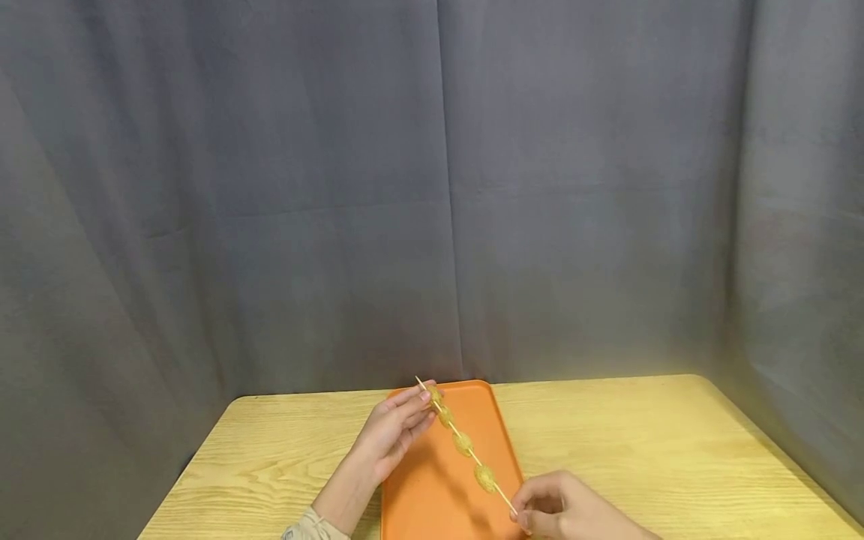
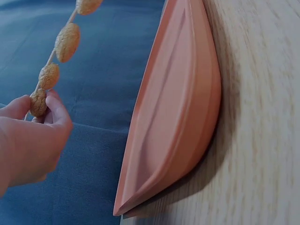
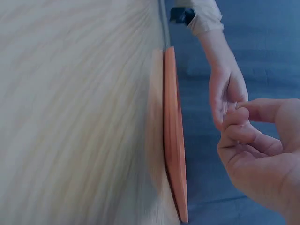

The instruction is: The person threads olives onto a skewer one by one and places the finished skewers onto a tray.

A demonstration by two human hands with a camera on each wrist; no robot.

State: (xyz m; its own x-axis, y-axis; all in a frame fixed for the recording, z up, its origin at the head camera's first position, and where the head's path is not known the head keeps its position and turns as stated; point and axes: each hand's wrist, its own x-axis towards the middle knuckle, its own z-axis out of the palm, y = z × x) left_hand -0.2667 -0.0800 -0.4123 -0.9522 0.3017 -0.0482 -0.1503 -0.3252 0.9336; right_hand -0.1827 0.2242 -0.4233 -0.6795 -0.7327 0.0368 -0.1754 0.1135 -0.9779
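A thin wooden skewer (image 1: 501, 493) slants over an orange tray (image 1: 425, 499), with several wrinkled, golden-brown oval balls (image 1: 484, 478) threaded along it. My left hand (image 1: 391, 431) pinches the uppermost ball close to the skewer's far tip. That ball (image 2: 38, 103) shows between thumb and fingers in the left wrist view, and the others are spaced apart along the stick. With thumb and forefinger, my right hand (image 1: 563, 506) holds the bare near end. In the right wrist view that hand (image 3: 262, 159) hides most of the skewer.
Under the tray is a light wood-grain table (image 1: 634, 442). Grey curtains (image 1: 337, 195) hang behind it and along both sides. The tray's raised rim (image 2: 206, 79) shows in the left wrist view.
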